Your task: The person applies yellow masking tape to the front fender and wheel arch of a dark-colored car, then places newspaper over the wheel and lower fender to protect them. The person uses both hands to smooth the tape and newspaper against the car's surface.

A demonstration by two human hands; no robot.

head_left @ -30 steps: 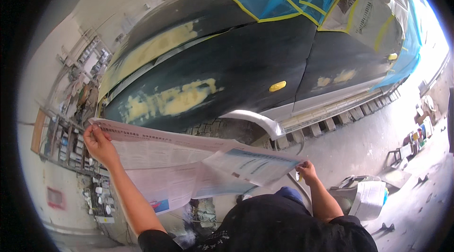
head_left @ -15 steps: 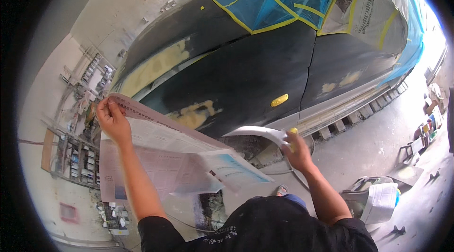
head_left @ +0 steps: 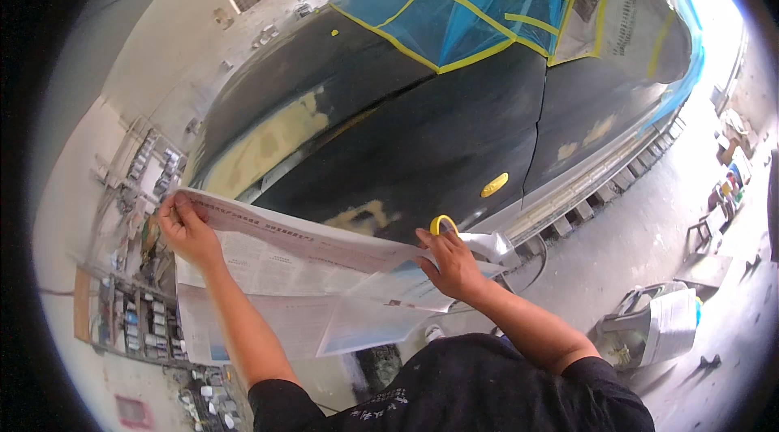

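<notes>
My left hand [head_left: 186,228] pinches the top left corner of a spread newspaper [head_left: 302,270]. My right hand [head_left: 451,265] presses the paper's right part against the lower side of a black car body [head_left: 422,148], and a roll of yellow tape [head_left: 443,225] sits on its fingers. The sheet hangs down over the wheel area. Sanded yellowish filler patches [head_left: 272,140] show on the car above the paper. Blue plastic film [head_left: 454,2] edged with yellow tape covers the windows, and more newspaper [head_left: 621,10] is taped further right.
A shelf rack with several small cans and bottles [head_left: 134,318] stands on the left near the wall. On the concrete floor at right lies a box with a folded newspaper [head_left: 657,322]. More clutter [head_left: 730,189] sits at the far right edge.
Both hands lifted the newspaper up against the car's side. My right hand moved up and left, from low beside the wheel arch onto the panel, now with the tape roll visible.
</notes>
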